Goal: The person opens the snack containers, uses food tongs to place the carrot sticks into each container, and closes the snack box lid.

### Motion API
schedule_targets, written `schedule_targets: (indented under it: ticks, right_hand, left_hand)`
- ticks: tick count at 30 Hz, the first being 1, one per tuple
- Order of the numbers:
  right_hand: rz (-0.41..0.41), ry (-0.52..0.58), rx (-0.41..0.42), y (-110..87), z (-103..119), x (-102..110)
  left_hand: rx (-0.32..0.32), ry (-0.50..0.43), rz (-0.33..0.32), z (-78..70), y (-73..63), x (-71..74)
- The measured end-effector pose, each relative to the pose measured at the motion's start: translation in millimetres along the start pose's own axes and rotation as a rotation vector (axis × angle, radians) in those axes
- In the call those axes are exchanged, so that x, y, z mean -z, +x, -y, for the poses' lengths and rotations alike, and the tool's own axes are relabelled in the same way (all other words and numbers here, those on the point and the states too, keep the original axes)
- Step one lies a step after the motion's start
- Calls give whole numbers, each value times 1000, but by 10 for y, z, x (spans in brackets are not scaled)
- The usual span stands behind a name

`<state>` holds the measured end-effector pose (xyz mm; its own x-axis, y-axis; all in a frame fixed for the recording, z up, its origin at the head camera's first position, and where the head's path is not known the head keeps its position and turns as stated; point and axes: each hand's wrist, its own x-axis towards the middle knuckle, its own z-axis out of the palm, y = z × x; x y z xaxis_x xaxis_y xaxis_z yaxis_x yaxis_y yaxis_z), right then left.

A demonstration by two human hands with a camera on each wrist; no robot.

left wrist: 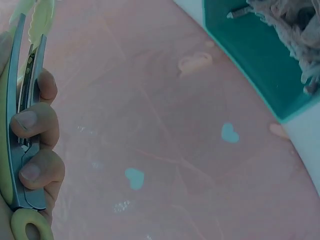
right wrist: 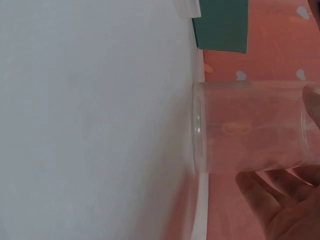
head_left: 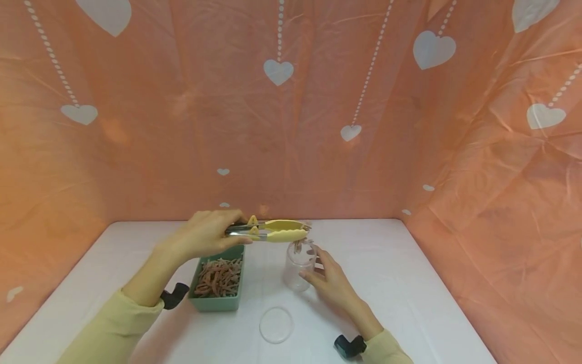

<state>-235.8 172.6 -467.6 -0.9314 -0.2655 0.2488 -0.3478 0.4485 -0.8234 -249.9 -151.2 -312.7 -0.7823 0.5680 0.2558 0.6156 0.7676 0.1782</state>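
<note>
My left hand (head_left: 204, 233) grips a pair of tongs (head_left: 286, 236) with yellow scalloped tips and metal arms. In the left wrist view, the fingers (left wrist: 37, 122) wrap round the metal arms. A few brown strips (head_left: 298, 246) hang from the tong tips, over the mouth of a clear jar (head_left: 296, 277). My right hand (head_left: 334, 285) holds the jar near its rim, thumb on one side and fingers on the other. The right wrist view shows the jar (right wrist: 250, 127) upright on the white table, its lower part see-through with no strips in it.
Left of the jar, a green rectangular tub (head_left: 213, 304) holds many brown strips (head_left: 218, 278); the left forearm passes beside it. A round clear lid (head_left: 276, 324) lies flat in front of the jar. An orange cloth (head_left: 254, 126) with white hearts encloses the white table (head_left: 386, 303).
</note>
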Motion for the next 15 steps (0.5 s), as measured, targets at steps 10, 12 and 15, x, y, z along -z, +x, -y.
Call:
schedule_targets:
  ticks: [10, 12, 15]
  right_hand:
    - [6, -18, 15, 0, -28, -2]
    - [8, -16, 18, 1, -31, 0]
    - [9, -22, 20, 1, -25, 5]
  left_hand:
    - [-7, 2, 32, -18, -4, -182]
    - [-6, 11, 41, -15, -9, -206]
    - [-7, 20, 54, -11, -15, -240]
